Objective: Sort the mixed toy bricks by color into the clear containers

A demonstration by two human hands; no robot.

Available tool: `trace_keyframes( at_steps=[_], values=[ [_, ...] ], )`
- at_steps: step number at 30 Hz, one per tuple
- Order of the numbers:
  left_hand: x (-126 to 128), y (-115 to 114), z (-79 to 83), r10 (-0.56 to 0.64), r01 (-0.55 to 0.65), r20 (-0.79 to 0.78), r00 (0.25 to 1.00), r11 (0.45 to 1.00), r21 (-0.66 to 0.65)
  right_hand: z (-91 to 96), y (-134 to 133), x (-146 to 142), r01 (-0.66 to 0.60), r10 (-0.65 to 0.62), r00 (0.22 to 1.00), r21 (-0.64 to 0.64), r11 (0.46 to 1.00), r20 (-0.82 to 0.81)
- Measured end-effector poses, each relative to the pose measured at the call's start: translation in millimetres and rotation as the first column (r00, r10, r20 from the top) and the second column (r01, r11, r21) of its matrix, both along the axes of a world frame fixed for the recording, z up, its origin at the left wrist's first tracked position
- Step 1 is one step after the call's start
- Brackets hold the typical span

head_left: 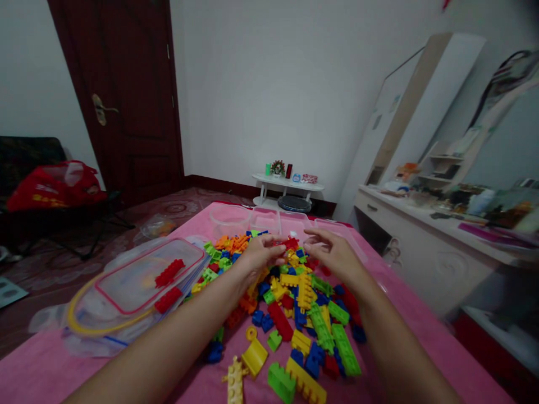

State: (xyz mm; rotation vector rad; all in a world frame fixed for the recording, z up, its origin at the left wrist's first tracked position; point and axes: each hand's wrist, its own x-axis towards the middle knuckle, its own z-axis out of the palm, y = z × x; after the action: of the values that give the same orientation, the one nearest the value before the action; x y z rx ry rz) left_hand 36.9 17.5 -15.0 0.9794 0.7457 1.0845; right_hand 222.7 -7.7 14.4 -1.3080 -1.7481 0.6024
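My left hand hovers at the far part of a pile of toy building bricks. Its fingers are curved and apart, and I see nothing held in them. Across a small gap, my right hand is also open, fingers bent toward the left hand. A red brick shows between the two hands, apparently among the pile. Yellow, green, blue, red and orange bricks spread toward me, with a long green brick and a yellow brick near the front. My hands and forearms hide part of the pile.
Clear plastic containers line the far edge of the pink-covered table. At left lie stacked clear lids, with red bricks on top. Beyond are a low white stand, a dresser and a dark red door.
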Motion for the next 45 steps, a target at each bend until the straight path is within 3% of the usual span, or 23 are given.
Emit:
trace_keyframes(
  at_steps=[4, 9, 13, 15, 17, 19, 22, 26, 30, 35, 38, 41, 43, 45],
  values=[
    [2.6, -3.9, -10.1, 0.011, 0.005, -0.086, 0.996, 0.983, 0.185, -9.2, -0.6, -19.0, -0.118, 0.112, 0.989, -0.053, 0.992, -0.098],
    [1.0, -3.2, -18.3, 0.105, -0.056, -0.124, 0.987, 0.938, 0.343, -21.0, 1.9, -33.3, -0.054, 0.007, 0.962, -0.164, 0.985, -0.273],
    [-0.2, -1.5, -23.4, 0.173, -0.047, -0.219, 0.96, 0.874, 0.485, -23.3, 1.1, -36.7, -0.125, 0.005, 0.91, -0.263, 0.957, -0.415],
    [-1.5, -0.8, -23.5, 0.172, -0.026, -0.263, 0.949, 0.877, 0.481, -22.9, 3.6, -30.5, -0.156, 0.025, 0.918, -0.303, 0.94, -0.395],
    [-3.3, 0.2, -22.6, 0.166, -0.025, -0.28, 0.945, 0.894, 0.447, -22.5, 9.6, -15.3, -0.053, -0.012, 0.974, -0.277, 0.959, -0.226],
    [-5.2, 1.4, -22.0, 0.187, -0.046, -0.287, 0.94, 0.899, 0.436, -23.5, 17.5, 7.8, 0.194, -0.184, 0.979, -0.122, 0.973, 0.093],
    [-6.8, 2.6, -22.6, 0.225, -0.079, -0.288, 0.931, 0.894, 0.442, -29.1, 27.4, 44.6, 0.443, -0.442, 0.794, 0.1, 0.891, 0.417],
    [-6.2, 0.6, -22.2, 0.187, -0.061, -0.288, 0.939, 0.917, 0.395, -43.1, 32.5, 66.5, 0.472, -0.415, 0.708, 0.054, 0.88, 0.571],
    [-5.0, -1.8, -20.3, 0.181, -0.076, -0.261, 0.948, 0.927, 0.366, -59.3, 32.1, 59.2, 0.46, -0.323, 0.652, -0.02, 0.888, 0.686],
    [-4.5, -0.6, -23.0, 0.187, -0.08, -0.261, 0.947, 0.925, 0.372, -72.5, 29.6, 51.3, 0.469, -0.299, 0.601, -0.024, 0.883, 0.741],
    [-4.7, 1.5, -26.4, 0.184, -0.067, -0.275, 0.944, 0.921, 0.384, -69.5, 30.1, 51.9, 0.475, -0.309, 0.602, -0.019, 0.88, 0.736],
    [-4.2, 1.3, -26.1, 0.175, -0.066, -0.271, 0.946, 0.927, 0.37, -54.9, 31.0, 46.4, 0.455, -0.326, 0.626, 0.007, 0.89, 0.708],
    [-3.2, -1.2, -22.3, 0.152, -0.08, -0.213, 0.965, 0.946, 0.313, -41.4, 29.5, 35.8, 0.377, -0.323, 0.721, 0.044, 0.925, 0.613],
    [-2.3, -4.6, -16.2, 0.119, -0.086, -0.135, 0.984, 0.97, 0.226, -28.7, 25.3, 21.0, 0.237, -0.254, 0.874, 0.094, 0.967, 0.415]
  ],
)
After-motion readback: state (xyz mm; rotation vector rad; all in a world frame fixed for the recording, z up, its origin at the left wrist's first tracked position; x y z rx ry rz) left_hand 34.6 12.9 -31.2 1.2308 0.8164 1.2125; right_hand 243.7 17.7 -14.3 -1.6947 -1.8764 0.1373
